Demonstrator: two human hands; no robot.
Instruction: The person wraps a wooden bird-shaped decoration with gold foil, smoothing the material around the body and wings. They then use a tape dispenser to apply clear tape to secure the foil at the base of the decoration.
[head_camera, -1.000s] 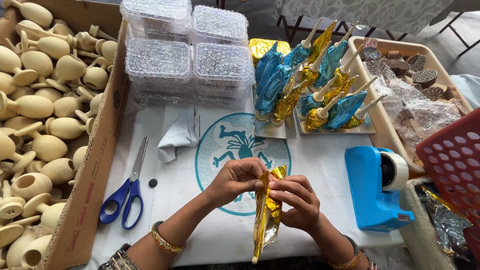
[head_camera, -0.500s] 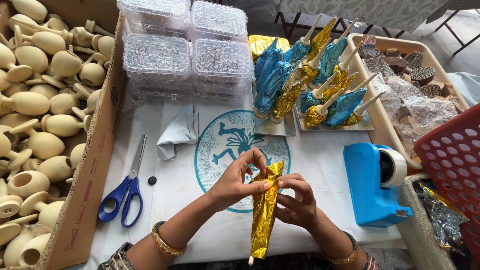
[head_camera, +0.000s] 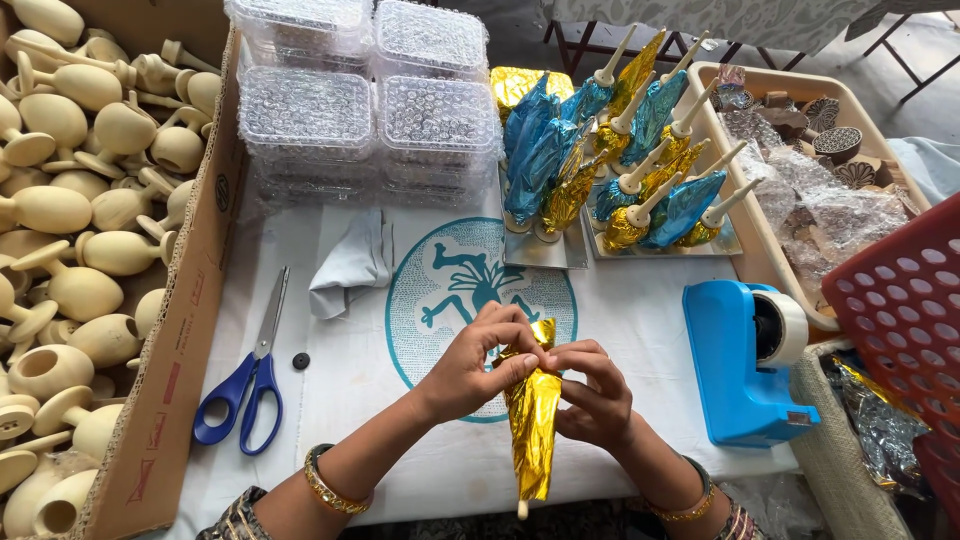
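While one gold foil cone (head_camera: 532, 425) is held above the near edge of the table (head_camera: 640, 320), both hands are closed on its crumpled upper end. The cone is shiny and creased, tapering toward the person, with a pale stick tip showing at its near point. The left hand (head_camera: 480, 365) is curled over the top, fingers pinching the foil; the right hand (head_camera: 592, 392) pinches it from the other side. One pair of blue-handled scissors (head_camera: 245, 380) and one blue tape dispenser (head_camera: 745, 360) are seen beside them. Farther off, four clear lidded boxes (head_camera: 370, 95) are stacked.
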